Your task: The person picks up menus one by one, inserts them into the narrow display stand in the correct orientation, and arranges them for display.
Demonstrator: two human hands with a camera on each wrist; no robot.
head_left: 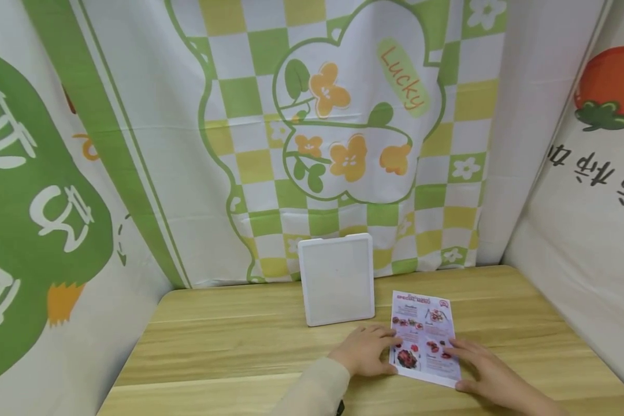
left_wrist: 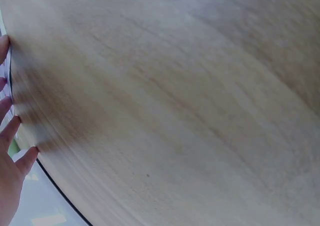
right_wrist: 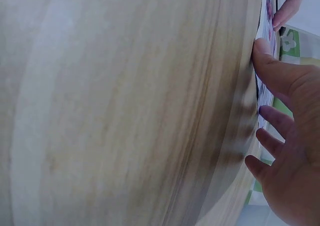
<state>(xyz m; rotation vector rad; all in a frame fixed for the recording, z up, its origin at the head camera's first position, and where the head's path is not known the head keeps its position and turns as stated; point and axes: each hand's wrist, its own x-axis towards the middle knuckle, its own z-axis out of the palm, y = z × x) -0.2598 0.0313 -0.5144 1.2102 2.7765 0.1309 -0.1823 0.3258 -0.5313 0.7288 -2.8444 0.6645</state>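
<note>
A printed menu sheet [head_left: 424, 338] with food pictures lies flat on the wooden table [head_left: 229, 341], right of centre in the head view. My left hand [head_left: 364, 349] touches its left edge with fingers and thumb spread. On the opposite side, my right hand [head_left: 491, 372] rests its fingertips and thumb along the right edge. The right wrist view shows that hand [right_wrist: 295, 131] with its thumb against the sheet's edge and its other fingers apart. Only part of the left hand [left_wrist: 10, 171] enters the left wrist view. Behind the sheet, a white-framed blank panel [head_left: 338, 280] stands upright.
A checked cloth [head_left: 260, 167] with flowers and the word "Lucky" hangs behind the table. Printed cloths also hang at the left [head_left: 41, 190] and the right [head_left: 577, 231]. The panel stands near the table's back edge.
</note>
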